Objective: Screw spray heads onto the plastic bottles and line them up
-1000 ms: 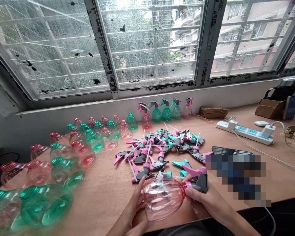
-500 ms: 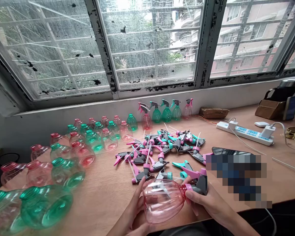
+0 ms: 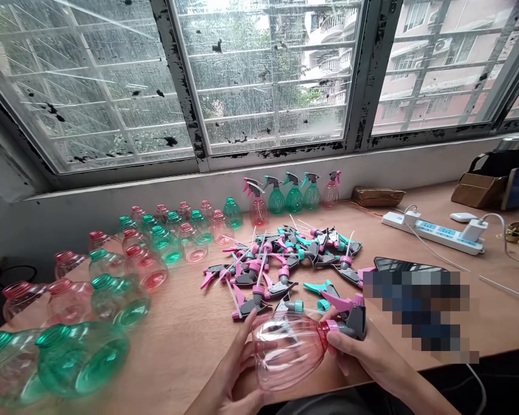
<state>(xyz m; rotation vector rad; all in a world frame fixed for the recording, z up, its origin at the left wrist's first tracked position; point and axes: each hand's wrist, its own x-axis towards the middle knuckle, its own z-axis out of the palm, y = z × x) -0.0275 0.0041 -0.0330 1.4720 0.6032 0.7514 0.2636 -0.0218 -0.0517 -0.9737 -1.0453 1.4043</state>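
A clear pink spray bottle (image 3: 288, 351) lies sideways between my hands at the table's front edge, its neck to the right. My left hand (image 3: 237, 374) is wrapped round the bottle's base, thumb and fingers on either side. At the neck, my right hand (image 3: 358, 351) grips the pink collar of a grey-and-pink trigger sprayer (image 3: 350, 317), which sits on the bottle's mouth. Just beyond the bottle lies a heap of loose trigger sprayers (image 3: 281, 259), pink, teal and grey, with white dip tubes.
Open pink and green bottles (image 3: 108, 311) stand in rows on the left. Several bottles with sprayers (image 3: 294, 196) line the wall below the window. On the right are a dark phone-like device (image 3: 406, 268), partly blurred, a white power strip (image 3: 432, 233) with cables and a cardboard box (image 3: 378, 196).
The view has shifted very slightly. Both hands keep their grip on the pink bottle and its sprayer, with hardly any movement.
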